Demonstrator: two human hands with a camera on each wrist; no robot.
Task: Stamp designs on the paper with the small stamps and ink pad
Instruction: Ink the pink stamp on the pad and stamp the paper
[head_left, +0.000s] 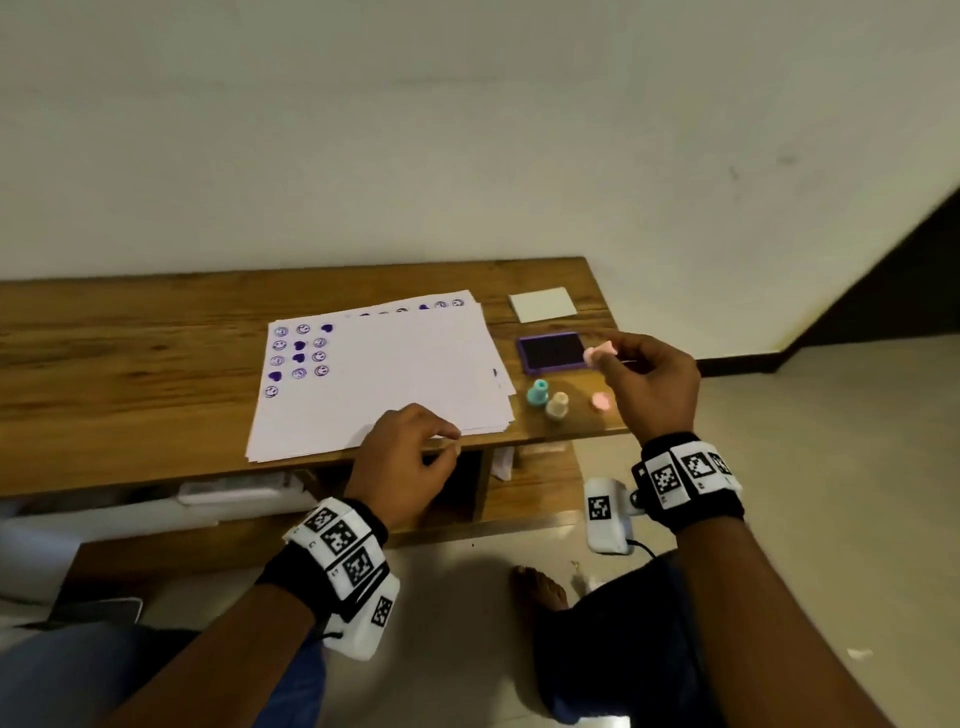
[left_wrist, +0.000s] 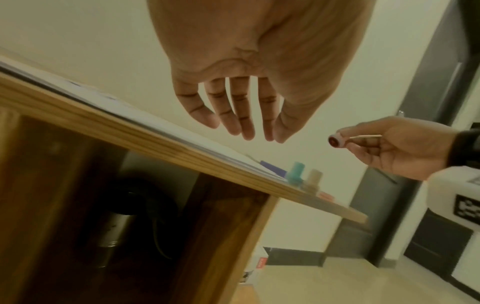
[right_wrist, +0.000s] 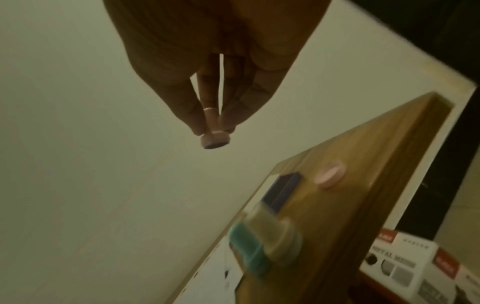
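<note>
Right hand (head_left: 652, 387) pinches a small pink stamp (head_left: 598, 354) by its stem, raised above the purple ink pad (head_left: 555, 353). Left hand (head_left: 410, 457) hangs relaxed, fingers loosely extended, holding nothing, over the near edge of the paper stack (head_left: 384, 374). Teal stamp (head_left: 538, 393) and beige stamp (head_left: 557, 406) stand beside the paper on the wooden table (head_left: 130, 364).

A pink stamp (head_left: 600, 355) is up in the air above the open purple ink pad (head_left: 554, 352), teal (head_left: 538, 392) and beige (head_left: 557, 406) stamps stand beside the partly stamped paper stack (head_left: 379, 374).
</note>
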